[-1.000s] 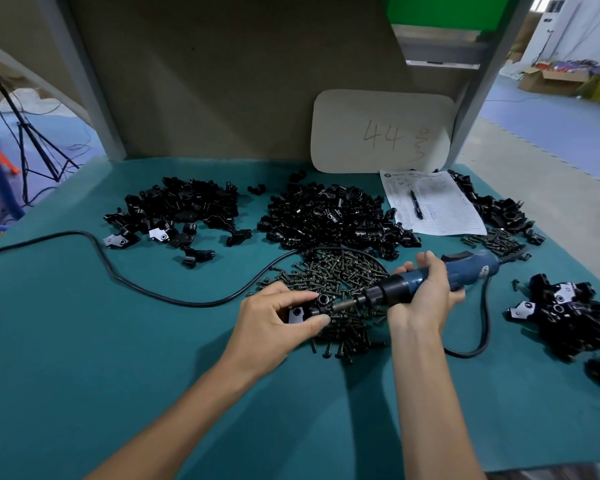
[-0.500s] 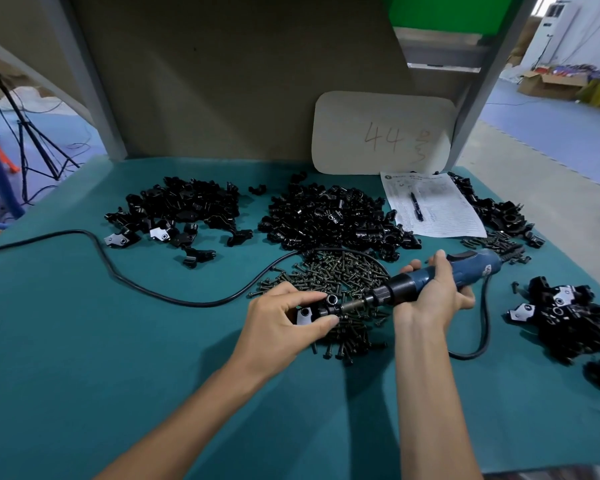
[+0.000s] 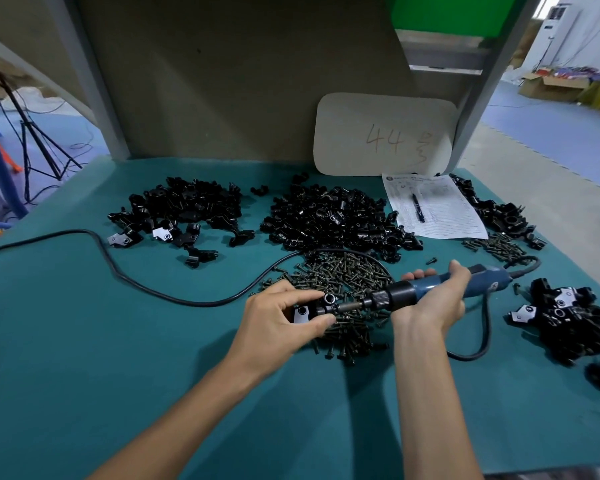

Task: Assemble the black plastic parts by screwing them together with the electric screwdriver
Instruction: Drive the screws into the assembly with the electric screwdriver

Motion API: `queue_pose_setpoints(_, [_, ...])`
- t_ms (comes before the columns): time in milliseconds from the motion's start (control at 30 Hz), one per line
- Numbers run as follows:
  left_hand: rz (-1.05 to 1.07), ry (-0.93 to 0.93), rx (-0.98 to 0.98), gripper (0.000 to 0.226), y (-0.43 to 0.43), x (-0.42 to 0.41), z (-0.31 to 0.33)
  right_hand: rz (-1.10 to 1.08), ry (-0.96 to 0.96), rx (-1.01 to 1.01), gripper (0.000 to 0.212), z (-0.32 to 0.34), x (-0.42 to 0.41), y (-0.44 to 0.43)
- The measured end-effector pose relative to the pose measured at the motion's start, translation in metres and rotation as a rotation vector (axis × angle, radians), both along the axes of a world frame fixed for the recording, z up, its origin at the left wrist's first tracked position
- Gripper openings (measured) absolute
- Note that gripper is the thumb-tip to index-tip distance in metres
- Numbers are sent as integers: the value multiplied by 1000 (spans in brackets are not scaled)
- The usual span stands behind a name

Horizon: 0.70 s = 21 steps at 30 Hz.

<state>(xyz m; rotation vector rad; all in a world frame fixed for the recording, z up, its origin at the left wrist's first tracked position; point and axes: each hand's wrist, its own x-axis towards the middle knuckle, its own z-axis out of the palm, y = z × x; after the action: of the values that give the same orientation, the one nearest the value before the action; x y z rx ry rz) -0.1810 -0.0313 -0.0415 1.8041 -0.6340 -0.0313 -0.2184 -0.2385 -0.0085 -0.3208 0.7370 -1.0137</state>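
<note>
My left hand (image 3: pixel 279 318) pinches a black plastic part (image 3: pixel 314 308) between thumb and fingers, just above the screw pile (image 3: pixel 347 282). My right hand (image 3: pixel 433 299) grips the blue and black electric screwdriver (image 3: pixel 430 289), held nearly level. Its bit meets the right side of the held part. Loose black parts lie in a left pile (image 3: pixel 184 209) and a middle pile (image 3: pixel 329 220) behind the hands.
The screwdriver's black cable (image 3: pixel 118 268) loops across the green table (image 3: pixel 84 341) and round the screws. A heap of black pieces with metal plates (image 3: pixel 568 317) lies at right. Paper with a pen (image 3: pixel 433 209), more parts (image 3: pixel 499 216), a small screw pile (image 3: pixel 496 244) sit behind; a card marked 44 (image 3: pixel 385 133) stands at back.
The screwdriver's bit has closed in on the part in my left hand and now meets it. Both hands have shifted slightly to the right over the screw pile.
</note>
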Motion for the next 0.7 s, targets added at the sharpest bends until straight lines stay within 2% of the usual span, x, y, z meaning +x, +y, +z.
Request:
queue_pose_setpoints(167, [-20, 22, -5, 35, 1, 1, 0, 17, -10, -23, 36, 1, 1, 1])
queue_pose_setpoints(400, [-23, 41, -12, 34, 0, 1, 1, 20, -18, -33, 47, 2, 0, 2])
queue_pose_setpoints(700, [-29, 61, -34, 35, -2, 1, 2, 27, -39, -38, 38, 5, 0, 2])
